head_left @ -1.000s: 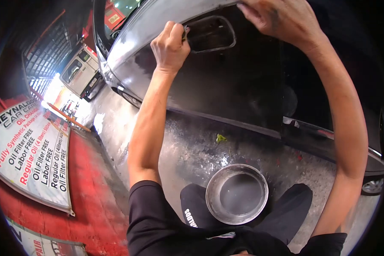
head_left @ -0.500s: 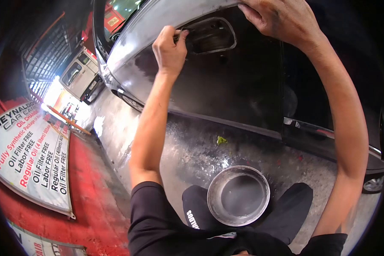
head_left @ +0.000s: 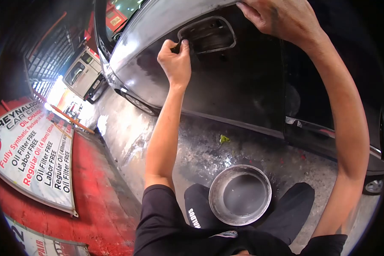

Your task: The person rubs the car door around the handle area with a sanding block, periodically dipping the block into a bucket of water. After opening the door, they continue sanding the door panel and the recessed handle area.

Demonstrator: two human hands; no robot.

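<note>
My left hand (head_left: 175, 62) is closed in a pinch on a thin dark piece of sandpaper (head_left: 176, 48), mostly hidden by the fingers. It is at the left edge of the door handle recess (head_left: 209, 37), a hollow with a pale worn rim. Around it spreads the dull black car door (head_left: 234, 85), greyer and shinier toward the top. Higher up on the right, my right hand (head_left: 281, 17) rests by the door's upper edge with its thumb stretched out. The frame's top cuts off its other fingers.
A round metal basin (head_left: 215, 205) of grey water sits between my knees. On the wet floor (head_left: 192, 149) lies a yellow-green scrap (head_left: 224, 139). At left, a printed sign (head_left: 34, 158) hangs on a red wall (head_left: 98, 187). A white van (head_left: 83, 72) stands in the background.
My left hand has moved down and slightly right along the door beside the recess, keeping its pinch. My right hand stays almost in place. The view has shifted slightly.
</note>
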